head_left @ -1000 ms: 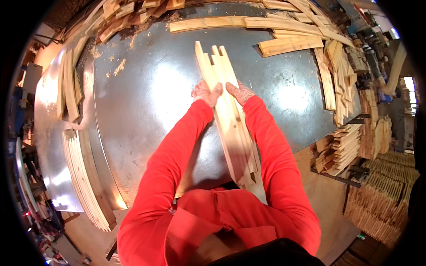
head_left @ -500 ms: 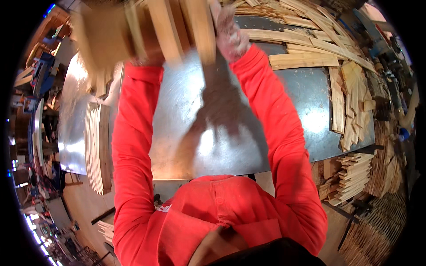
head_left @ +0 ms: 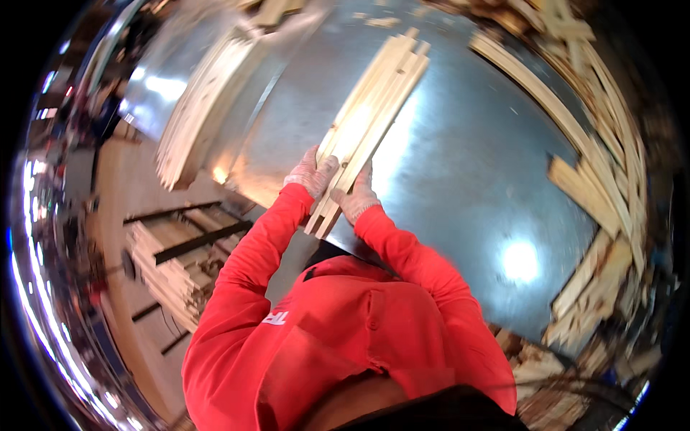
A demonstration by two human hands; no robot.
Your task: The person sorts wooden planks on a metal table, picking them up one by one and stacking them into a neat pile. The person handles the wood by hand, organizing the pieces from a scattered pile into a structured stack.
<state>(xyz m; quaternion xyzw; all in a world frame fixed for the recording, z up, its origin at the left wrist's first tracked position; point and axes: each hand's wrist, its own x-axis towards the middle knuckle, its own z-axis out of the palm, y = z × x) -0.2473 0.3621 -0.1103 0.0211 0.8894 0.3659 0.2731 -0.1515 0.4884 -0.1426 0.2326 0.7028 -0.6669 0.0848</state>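
A bundle of several pale wooden strips (head_left: 374,115) lies lengthwise on the metal table (head_left: 467,165), slanting away to the far right. Their ends are uneven, and the near ends reach toward my body past the table's front edge. My left hand (head_left: 313,174), in a whitish glove, grips the bundle's left side near that end. On the opposite side, my right hand (head_left: 359,197), gloved too, presses against the strips with its thumb along the edge. The wood sits between both palms; the undersides of my fingers are hidden.
A row of stacked strips (head_left: 208,108) stands at the table's left. Below it, more boards (head_left: 169,266) rest on a dark metal rack. Long boards (head_left: 535,86) and offcuts (head_left: 593,276) pile up along the right side. A few wood scraps (head_left: 383,22) lie at the far edge.
Both hands have come from the far side, where they held blurred wooden pieces, back toward my body. The strips now lie between them on the table. My view has turned left.
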